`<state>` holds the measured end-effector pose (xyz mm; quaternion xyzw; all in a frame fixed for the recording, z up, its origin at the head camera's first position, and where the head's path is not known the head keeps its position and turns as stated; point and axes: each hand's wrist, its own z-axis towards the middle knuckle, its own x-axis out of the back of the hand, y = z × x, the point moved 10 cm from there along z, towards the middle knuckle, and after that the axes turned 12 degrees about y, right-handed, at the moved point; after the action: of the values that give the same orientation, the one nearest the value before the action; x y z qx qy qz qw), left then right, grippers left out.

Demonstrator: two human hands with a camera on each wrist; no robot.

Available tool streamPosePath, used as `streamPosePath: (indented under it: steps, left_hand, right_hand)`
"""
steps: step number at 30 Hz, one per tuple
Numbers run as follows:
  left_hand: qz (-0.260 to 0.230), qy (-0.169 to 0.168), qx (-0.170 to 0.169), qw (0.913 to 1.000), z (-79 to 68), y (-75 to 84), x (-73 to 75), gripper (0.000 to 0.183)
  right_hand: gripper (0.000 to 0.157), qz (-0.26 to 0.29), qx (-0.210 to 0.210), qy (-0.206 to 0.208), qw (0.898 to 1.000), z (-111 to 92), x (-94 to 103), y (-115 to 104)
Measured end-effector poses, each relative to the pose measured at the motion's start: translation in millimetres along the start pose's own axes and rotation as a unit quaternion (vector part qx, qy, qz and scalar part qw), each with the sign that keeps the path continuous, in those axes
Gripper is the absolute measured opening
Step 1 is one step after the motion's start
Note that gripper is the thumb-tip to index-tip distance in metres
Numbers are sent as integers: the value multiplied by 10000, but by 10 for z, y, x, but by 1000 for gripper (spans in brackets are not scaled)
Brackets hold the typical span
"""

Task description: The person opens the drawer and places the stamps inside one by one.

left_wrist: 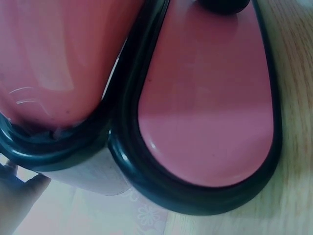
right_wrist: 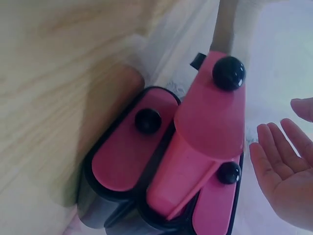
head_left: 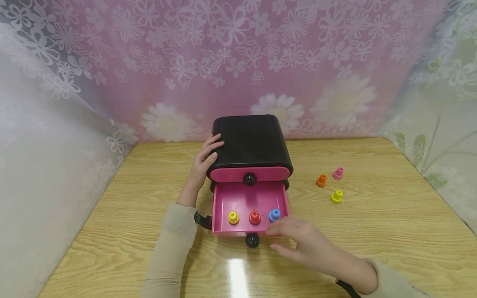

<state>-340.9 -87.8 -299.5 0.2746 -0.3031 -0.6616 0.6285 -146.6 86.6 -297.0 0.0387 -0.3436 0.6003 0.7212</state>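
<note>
A black drawer cabinet point(head_left: 249, 138) with pink drawer fronts stands on the table. Its middle drawer point(head_left: 242, 196) is pulled out. Inside, near the front wall, a yellow peg point(head_left: 233, 218), a red peg point(head_left: 255, 217) and a blue peg point(head_left: 274, 215) stand in a row. My left hand point(head_left: 206, 156) rests against the cabinet's left side with fingers extended over its upper edge. Beside the open drawer's front right corner is my right hand point(head_left: 303, 240), which partly overlaps it in the head view. In the right wrist view, the right hand point(right_wrist: 286, 171) has loosely extended fingers and holds nothing.
To the right of the cabinet, an orange peg point(head_left: 321, 180), a pink peg point(head_left: 338, 173) and another yellow peg point(head_left: 337, 196) stand on the wooden table point(head_left: 372, 231). Flowered cloth point(head_left: 238, 62) hangs behind and at both sides. The drawer's black knob point(head_left: 252, 240) sticks out in front.
</note>
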Motion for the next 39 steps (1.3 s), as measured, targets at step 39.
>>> streamPosePath:
  steps: [39]
  left_hand:
    - [-184, -51, -110, 9998, -11, -27, 5, 45]
  right_hand:
    - [29, 316, -1661, -2084, 9633, -452, -675, 262]
